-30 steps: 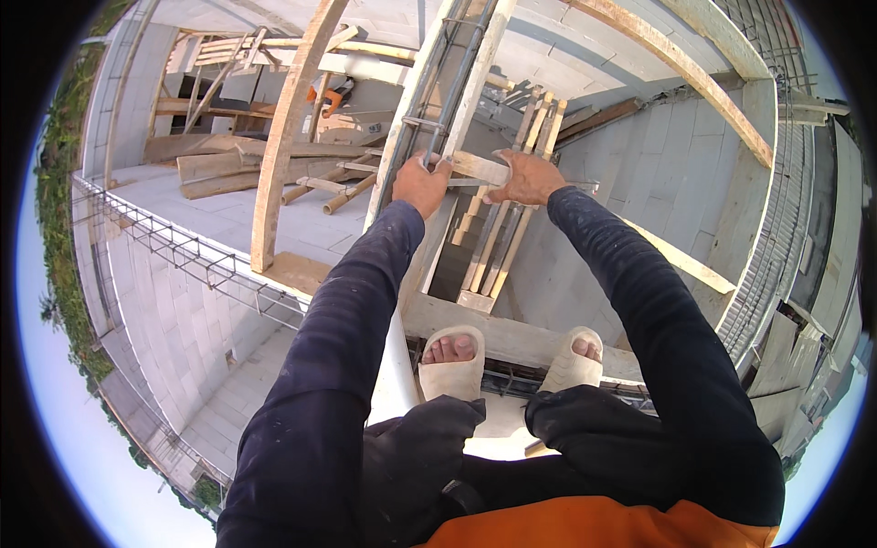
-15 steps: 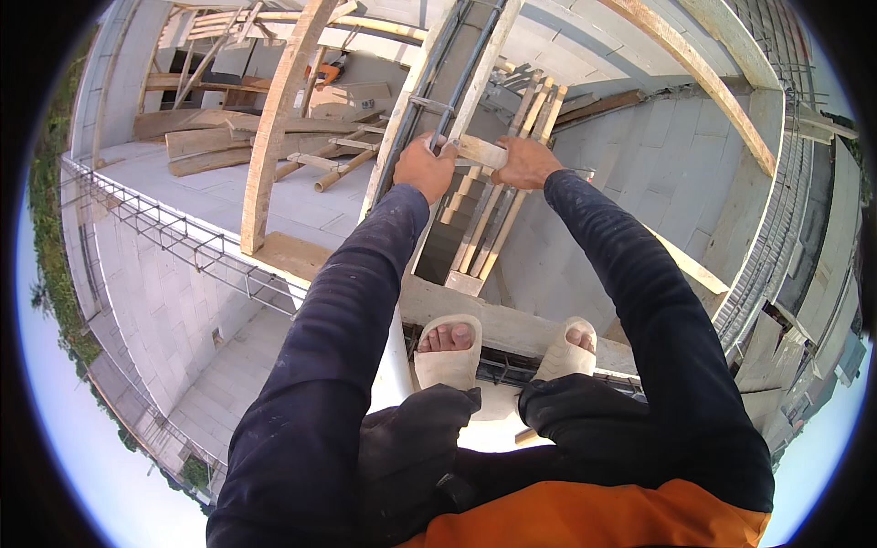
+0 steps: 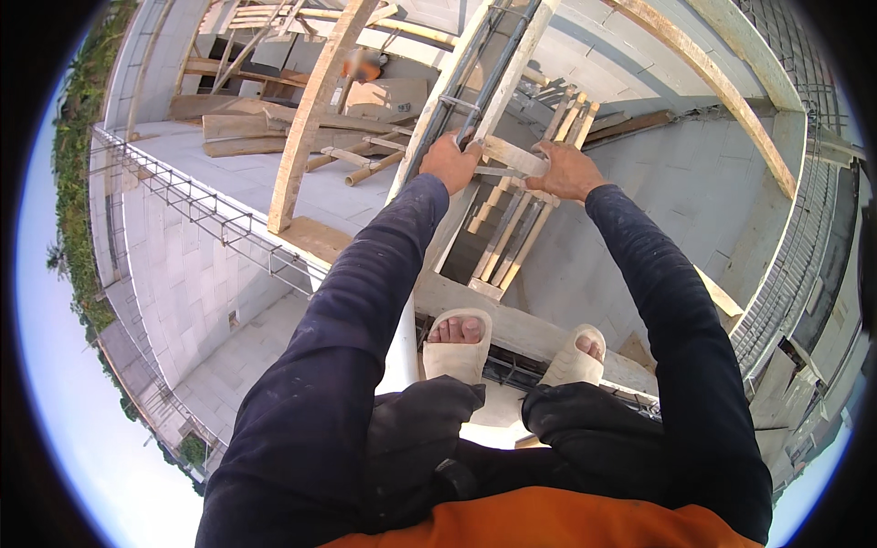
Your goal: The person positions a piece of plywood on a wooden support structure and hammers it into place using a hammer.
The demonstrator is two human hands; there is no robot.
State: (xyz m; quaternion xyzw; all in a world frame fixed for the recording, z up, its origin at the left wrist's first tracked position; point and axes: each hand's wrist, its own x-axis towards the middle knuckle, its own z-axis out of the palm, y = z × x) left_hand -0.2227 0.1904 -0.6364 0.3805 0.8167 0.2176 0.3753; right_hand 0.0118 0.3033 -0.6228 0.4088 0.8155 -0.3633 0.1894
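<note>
A short wooden strip (image 3: 513, 155) spans sideways between my hands, above a narrow opening. My right hand (image 3: 571, 173) is closed round its right end. At its left end, my left hand (image 3: 449, 164) is closed against the edge of the wooden formwork channel (image 3: 512, 68); what its fingers grip is hidden. Dark steel bars (image 3: 484, 78) run along inside that channel, just beyond my left hand. Below the strip, a wooden ladder-like frame (image 3: 512, 242) of several long pieces with short rungs slopes down through the opening.
My sandalled feet (image 3: 457, 347) stand at a beam (image 3: 539, 324) high above lower floors. Upright curved-looking timbers (image 3: 315, 119) rise left and right (image 3: 722, 82). A rebar cage (image 3: 210, 205) lines the left wall top. Loose planks (image 3: 247, 132) and a person in orange (image 3: 363, 66) are below at far left.
The whole view has shifted, so the scene sits farther right. My right hand has moved slightly away from my left and changed its hold on the strip's end. The left hand keeps its place.
</note>
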